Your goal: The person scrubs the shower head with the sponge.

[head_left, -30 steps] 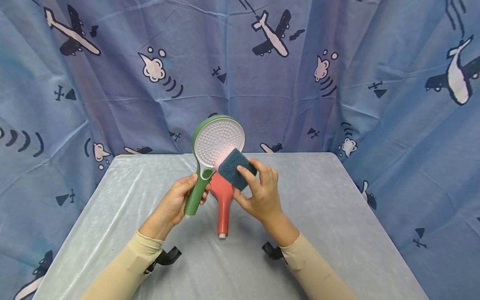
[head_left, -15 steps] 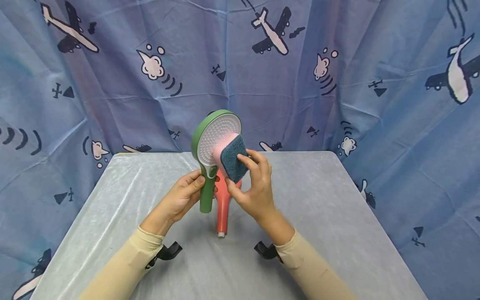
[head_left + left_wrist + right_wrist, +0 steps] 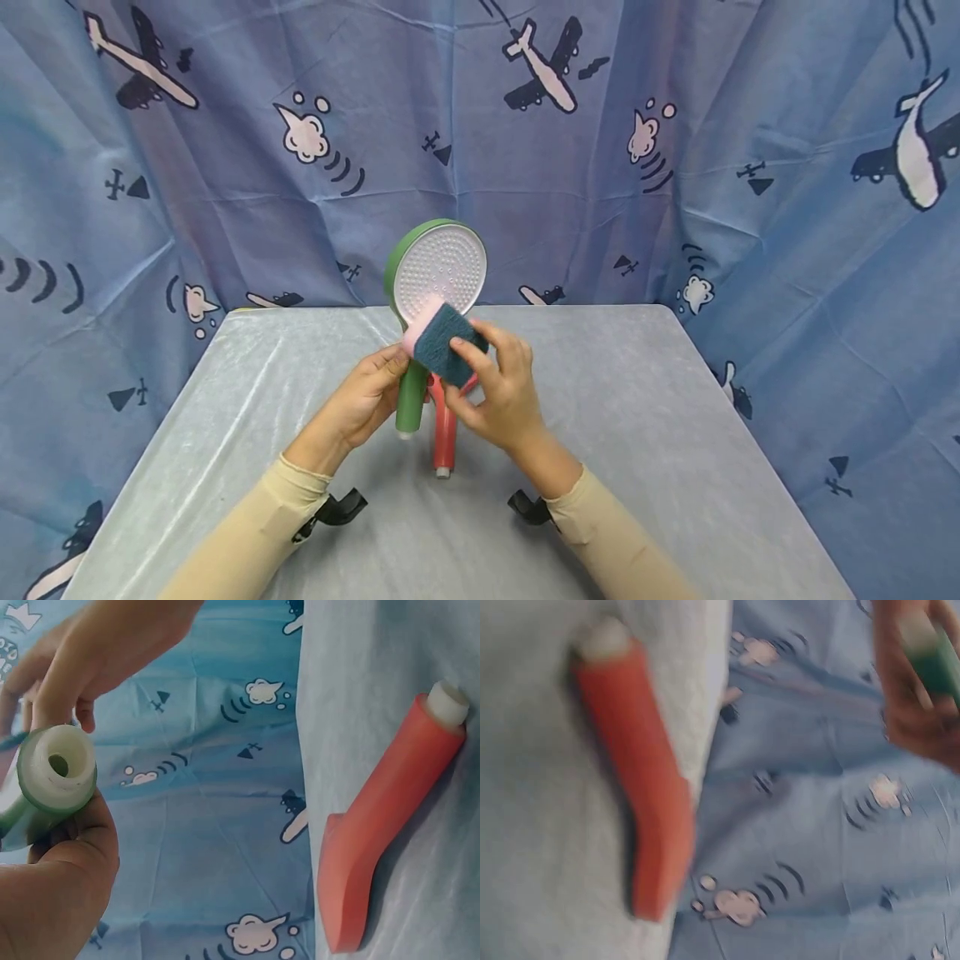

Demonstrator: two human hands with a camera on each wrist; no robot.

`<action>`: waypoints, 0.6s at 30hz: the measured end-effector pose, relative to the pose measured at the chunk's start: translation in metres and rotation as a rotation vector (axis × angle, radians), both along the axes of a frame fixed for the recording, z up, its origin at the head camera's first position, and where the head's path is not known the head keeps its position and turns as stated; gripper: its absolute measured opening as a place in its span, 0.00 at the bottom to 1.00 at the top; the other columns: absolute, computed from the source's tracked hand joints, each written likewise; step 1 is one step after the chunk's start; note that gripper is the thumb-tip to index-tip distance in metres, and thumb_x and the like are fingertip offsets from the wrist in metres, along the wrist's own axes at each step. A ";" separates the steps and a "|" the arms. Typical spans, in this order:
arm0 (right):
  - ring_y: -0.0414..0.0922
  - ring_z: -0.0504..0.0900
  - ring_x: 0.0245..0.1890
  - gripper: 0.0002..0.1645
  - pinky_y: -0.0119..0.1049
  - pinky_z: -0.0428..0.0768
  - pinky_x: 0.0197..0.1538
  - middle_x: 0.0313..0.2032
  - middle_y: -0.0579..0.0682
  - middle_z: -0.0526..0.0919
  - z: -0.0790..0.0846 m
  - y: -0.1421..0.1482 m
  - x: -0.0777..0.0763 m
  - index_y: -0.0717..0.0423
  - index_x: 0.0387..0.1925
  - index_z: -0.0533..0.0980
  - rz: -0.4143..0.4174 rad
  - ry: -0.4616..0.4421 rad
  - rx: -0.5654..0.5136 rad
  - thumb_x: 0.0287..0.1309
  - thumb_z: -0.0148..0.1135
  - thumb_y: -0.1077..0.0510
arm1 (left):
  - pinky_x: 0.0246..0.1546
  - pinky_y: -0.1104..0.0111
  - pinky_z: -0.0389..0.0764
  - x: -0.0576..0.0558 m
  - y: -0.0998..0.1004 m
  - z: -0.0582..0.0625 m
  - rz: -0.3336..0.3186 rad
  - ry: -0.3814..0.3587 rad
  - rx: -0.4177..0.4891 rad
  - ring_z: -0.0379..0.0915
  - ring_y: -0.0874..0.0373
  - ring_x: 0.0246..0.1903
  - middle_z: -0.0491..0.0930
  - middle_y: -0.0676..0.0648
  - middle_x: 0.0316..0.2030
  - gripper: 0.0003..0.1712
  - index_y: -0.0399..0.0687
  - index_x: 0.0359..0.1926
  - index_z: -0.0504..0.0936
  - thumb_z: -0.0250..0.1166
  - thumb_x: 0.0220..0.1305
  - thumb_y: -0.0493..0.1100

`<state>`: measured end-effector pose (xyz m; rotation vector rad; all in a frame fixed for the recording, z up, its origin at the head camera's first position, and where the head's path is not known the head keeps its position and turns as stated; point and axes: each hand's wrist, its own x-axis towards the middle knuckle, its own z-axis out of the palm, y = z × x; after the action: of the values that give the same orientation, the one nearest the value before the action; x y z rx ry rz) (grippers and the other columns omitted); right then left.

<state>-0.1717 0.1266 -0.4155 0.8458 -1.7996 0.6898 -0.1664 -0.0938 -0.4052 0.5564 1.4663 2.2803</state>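
Gripping the green shower head (image 3: 438, 271) by its handle (image 3: 410, 402) in the left hand (image 3: 366, 392), pinching the sponge (image 3: 444, 346) with the right hand (image 3: 502, 396) across the lower spray face; probably best bracing firmly, wiping evenly, avoiding the red shower head (image 3: 382, 817) lying below, between the hands.

Red shower head (image 3: 445, 442) (prob.; part hidden) lying on grey tbl (image 3: 637, 400); blue curtain (image 3: 405, 108) w/ plane prints behind.

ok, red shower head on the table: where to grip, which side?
Probably the handle, from the near side: it's slim and points that way, while the right hand and sponge cover much of the broad head in the head view.
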 end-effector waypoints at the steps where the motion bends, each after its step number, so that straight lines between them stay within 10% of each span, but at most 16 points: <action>1: 0.59 0.76 0.54 0.33 0.53 0.70 0.48 0.62 0.63 0.75 0.004 0.004 -0.003 0.53 0.61 0.76 -0.021 0.002 -0.011 0.50 0.70 0.54 | 0.46 0.64 0.84 0.001 0.001 0.000 -0.012 -0.010 0.007 0.81 0.59 0.41 0.84 0.52 0.44 0.16 0.50 0.55 0.79 0.50 0.81 0.51; 11: 0.58 0.78 0.50 0.29 0.52 0.73 0.46 0.57 0.65 0.78 0.004 0.021 -0.003 0.52 0.59 0.78 0.058 0.180 0.146 0.55 0.68 0.51 | 0.47 0.64 0.84 0.003 0.005 -0.003 -0.064 0.024 0.028 0.81 0.59 0.41 0.85 0.53 0.42 0.16 0.53 0.54 0.81 0.49 0.81 0.50; 18: 0.60 0.76 0.55 0.32 0.54 0.70 0.48 0.62 0.64 0.75 0.009 0.020 -0.004 0.53 0.61 0.77 -0.031 0.007 -0.005 0.52 0.69 0.53 | 0.47 0.64 0.84 0.000 0.007 -0.006 -0.051 0.024 0.041 0.82 0.59 0.42 0.85 0.52 0.44 0.15 0.48 0.55 0.79 0.51 0.81 0.49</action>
<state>-0.1760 0.1471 -0.4064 0.8138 -1.8001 0.6704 -0.1660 -0.0863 -0.4108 0.6282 1.4022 2.2763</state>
